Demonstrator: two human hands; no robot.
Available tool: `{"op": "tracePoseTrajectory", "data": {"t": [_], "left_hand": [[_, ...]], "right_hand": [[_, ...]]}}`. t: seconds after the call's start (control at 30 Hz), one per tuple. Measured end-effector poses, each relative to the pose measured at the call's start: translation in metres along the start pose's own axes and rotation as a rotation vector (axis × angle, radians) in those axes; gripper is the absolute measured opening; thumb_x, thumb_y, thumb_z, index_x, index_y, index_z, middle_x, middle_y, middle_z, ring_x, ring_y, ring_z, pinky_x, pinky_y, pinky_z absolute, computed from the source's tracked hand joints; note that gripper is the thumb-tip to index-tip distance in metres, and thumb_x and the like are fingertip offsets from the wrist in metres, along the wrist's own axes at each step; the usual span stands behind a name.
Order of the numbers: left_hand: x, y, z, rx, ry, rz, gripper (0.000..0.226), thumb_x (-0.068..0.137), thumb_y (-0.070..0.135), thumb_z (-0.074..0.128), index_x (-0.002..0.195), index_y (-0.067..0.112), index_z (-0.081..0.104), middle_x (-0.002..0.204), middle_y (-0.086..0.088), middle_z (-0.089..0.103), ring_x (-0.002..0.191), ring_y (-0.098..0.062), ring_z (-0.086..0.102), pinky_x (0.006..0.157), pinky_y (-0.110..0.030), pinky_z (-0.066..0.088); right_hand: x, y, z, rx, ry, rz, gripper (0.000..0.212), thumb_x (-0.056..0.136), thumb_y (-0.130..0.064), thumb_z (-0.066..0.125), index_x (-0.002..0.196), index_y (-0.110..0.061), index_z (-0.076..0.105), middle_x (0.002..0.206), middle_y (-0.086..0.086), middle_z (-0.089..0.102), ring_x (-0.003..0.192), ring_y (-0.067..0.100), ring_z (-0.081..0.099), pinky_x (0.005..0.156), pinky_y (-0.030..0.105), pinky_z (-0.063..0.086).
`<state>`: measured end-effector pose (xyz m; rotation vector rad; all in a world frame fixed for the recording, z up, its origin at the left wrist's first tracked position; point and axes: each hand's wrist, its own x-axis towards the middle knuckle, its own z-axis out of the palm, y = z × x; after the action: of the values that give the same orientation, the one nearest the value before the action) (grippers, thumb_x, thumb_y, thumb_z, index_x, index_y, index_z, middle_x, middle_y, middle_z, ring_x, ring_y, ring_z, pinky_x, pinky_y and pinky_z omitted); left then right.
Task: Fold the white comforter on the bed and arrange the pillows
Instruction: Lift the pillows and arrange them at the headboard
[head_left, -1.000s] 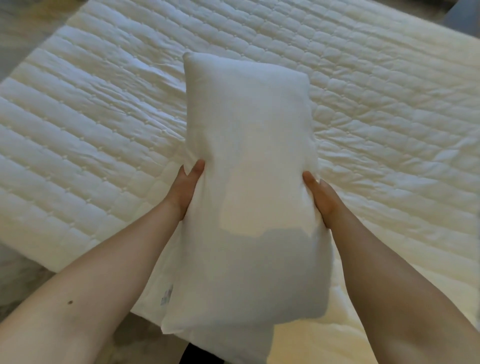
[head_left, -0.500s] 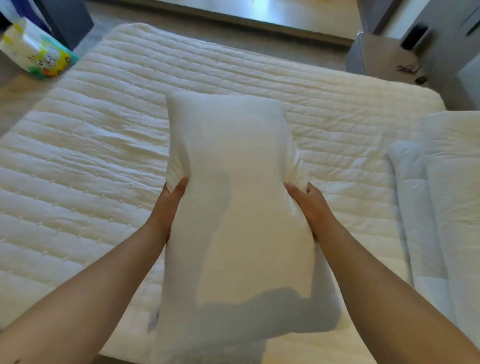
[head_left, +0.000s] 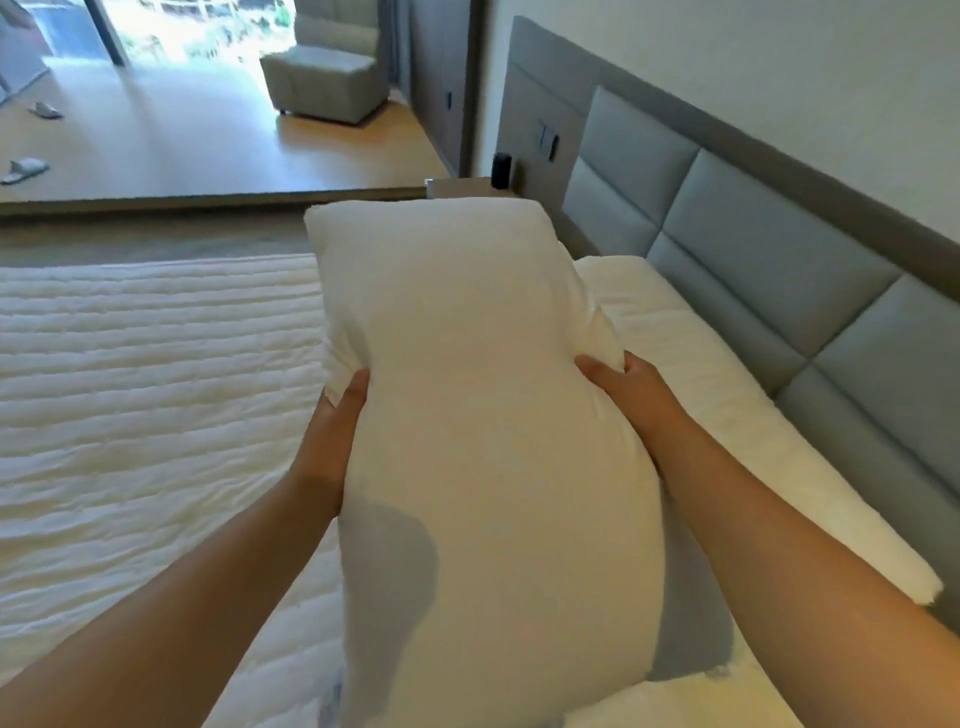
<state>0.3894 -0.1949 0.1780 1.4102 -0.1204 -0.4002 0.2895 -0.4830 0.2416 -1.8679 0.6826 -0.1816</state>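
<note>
Head view: the left hand and right hand clamp the sides of a white pillow, held upright above the bed, left of the grey headboard.

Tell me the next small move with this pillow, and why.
Probably carry the pillow right and lay it flat by the headboard. Both the left hand and right hand grip its sides, holding it above the mattress, and folded white bedding already lies along the headboard.
</note>
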Motion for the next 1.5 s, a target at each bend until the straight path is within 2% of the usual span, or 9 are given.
{"op": "tracePoseTrajectory", "data": {"t": [0.2,0.4,0.53,0.67,0.83,1.03,1.2,1.37,1.5], "left_hand": [[0.044,0.01,0.157,-0.009,-0.258,0.062,0.041,0.104,0.042,0.043,0.136,0.02,0.055,0.121,-0.024,0.065,0.108,-0.046,0.064,0.087,-0.06,0.053],[0.088,0.012,0.295,-0.016,-0.189,-0.104,0.054,0.085,0.069,0.056,0.131,0.04,0.057,0.118,0.001,0.072,0.107,-0.026,0.069,0.091,-0.054,0.055],[0.112,-0.016,0.361,0.119,-0.13,-0.171,0.067,0.091,0.067,0.045,0.149,0.034,0.034,0.14,0.004,0.054,0.126,-0.025,0.055,0.105,-0.053,0.045],[0.104,-0.081,0.374,0.347,-0.216,-0.478,0.079,0.092,0.07,0.036,0.155,0.035,0.004,0.154,-0.004,0.035,0.12,-0.032,0.055,0.09,-0.05,0.053],[0.092,-0.135,0.38,0.289,-0.24,-0.643,0.072,0.087,0.077,0.035,0.145,0.033,0.033,0.131,-0.002,0.057,0.108,-0.025,0.062,0.084,-0.046,0.056],[0.107,-0.135,0.4,0.21,-0.145,-0.482,0.071,0.087,0.073,0.036,0.145,0.032,0.04,0.137,0.005,0.055,0.128,-0.023,0.052,0.108,-0.049,0.043],[0.125,-0.13,0.417,0.139,-0.16,-0.448,0.066,0.085,0.073,0.041,0.136,0.032,0.047,0.126,0.003,0.063,0.115,-0.02,0.061,0.098,-0.048,0.052],[0.124,-0.148,0.408,0.276,-0.232,-0.64,0.051,0.099,0.052,0.039,0.139,0.021,0.045,0.115,-0.01,0.065,0.098,-0.028,0.067,0.074,-0.043,0.062],[0.127,-0.152,0.402,0.365,-0.205,-0.499,0.043,0.103,0.041,0.037,0.136,0.015,0.047,0.12,-0.01,0.06,0.103,-0.028,0.063,0.06,-0.031,0.058]], "right_hand": [[0.051,0.02,-0.151,-0.03,0.171,-0.001,0.046,0.093,-0.037,0.061,0.133,-0.013,0.056,0.12,0.005,0.062,0.099,0.019,0.056,0.082,0.028,0.04],[0.117,0.026,-0.274,-0.156,0.29,-0.002,0.049,0.091,-0.045,0.061,0.132,-0.018,0.057,0.121,0.003,0.063,0.105,0.024,0.06,0.092,0.038,0.045],[0.167,0.055,-0.324,-0.425,0.358,0.055,0.056,0.096,-0.046,0.052,0.139,-0.009,0.048,0.131,0.011,0.056,0.116,0.031,0.054,0.091,0.037,0.041],[0.195,0.149,-0.331,-0.779,0.297,0.346,0.074,0.095,-0.06,0.038,0.143,-0.004,0.039,0.145,0.021,0.045,0.126,0.039,0.048,0.097,0.046,0.043],[0.193,0.243,-0.314,-0.698,0.249,0.458,0.075,0.097,-0.061,0.025,0.143,-0.003,0.037,0.14,0.022,0.049,0.124,0.038,0.05,0.098,0.045,0.043],[0.198,0.22,-0.316,-0.679,0.542,0.127,0.046,0.102,-0.045,0.028,0.099,-0.004,0.05,0.093,0.022,0.058,0.079,0.034,0.051,0.069,0.042,0.043],[0.196,0.174,-0.344,-0.661,0.796,-0.092,0.045,0.103,-0.042,0.03,0.085,-0.004,0.045,0.073,0.016,0.046,0.066,0.032,0.045,0.059,0.038,0.034],[0.206,0.23,-0.327,-0.831,0.529,0.254,0.049,0.102,-0.044,0.028,0.114,-0.002,0.05,0.106,0.028,0.061,0.096,0.043,0.059,0.067,0.041,0.039],[0.211,0.257,-0.313,-0.78,0.446,0.375,0.053,0.102,-0.047,0.022,0.116,-0.003,0.048,0.113,0.024,0.058,0.097,0.039,0.056,0.074,0.044,0.045]]}}
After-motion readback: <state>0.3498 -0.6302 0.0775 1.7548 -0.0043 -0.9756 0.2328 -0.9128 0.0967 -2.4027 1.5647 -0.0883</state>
